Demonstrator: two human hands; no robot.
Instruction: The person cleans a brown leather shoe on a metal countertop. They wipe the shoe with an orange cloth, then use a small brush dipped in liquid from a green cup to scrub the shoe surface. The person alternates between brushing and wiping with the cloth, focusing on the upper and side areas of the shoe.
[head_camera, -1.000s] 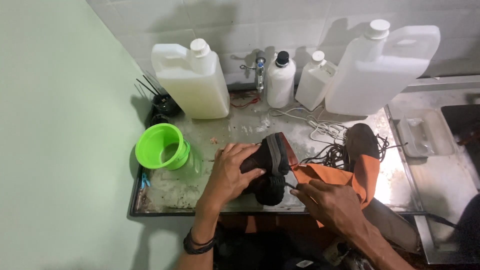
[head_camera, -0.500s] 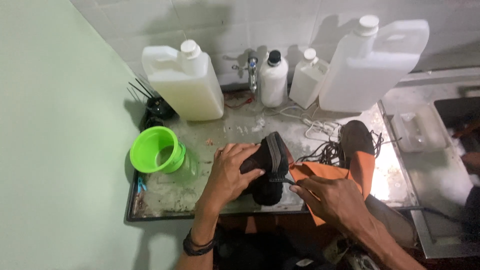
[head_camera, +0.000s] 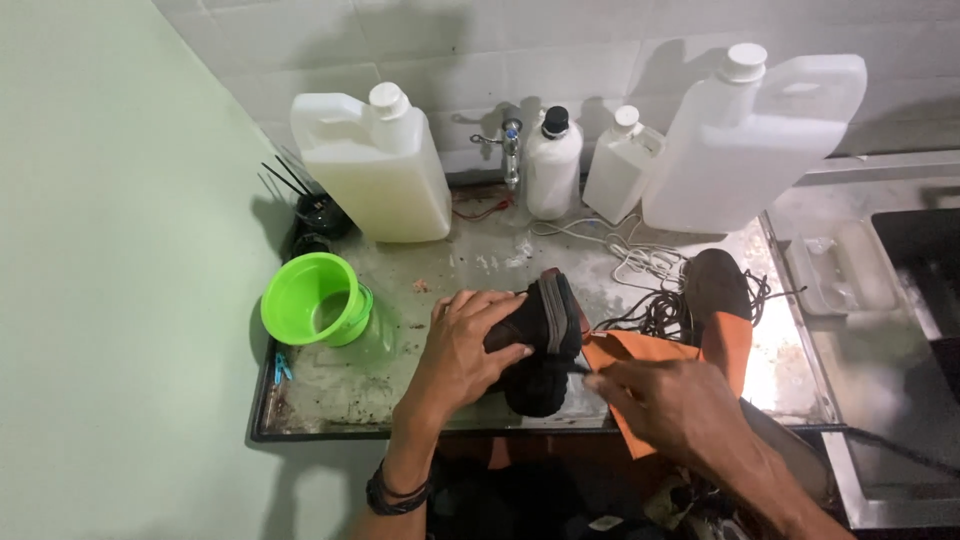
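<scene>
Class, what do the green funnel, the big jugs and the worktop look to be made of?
Green funnel: glossy plastic, likely, from its bright even colour. Big jugs: translucent whitish plastic, with moulded handles and screw caps. Worktop: probably stainless steel, grey and reflective, stained.

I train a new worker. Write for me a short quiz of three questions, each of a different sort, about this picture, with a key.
1. True or false: the left hand rests on the black shoe.
2. Which thing stands left of the shoe on the tray?
A. green funnel
B. red bucket
C. blue cup
3. Fill in: the right hand lies over an ______ cloth.

Key:
1. True
2. A
3. orange
</scene>
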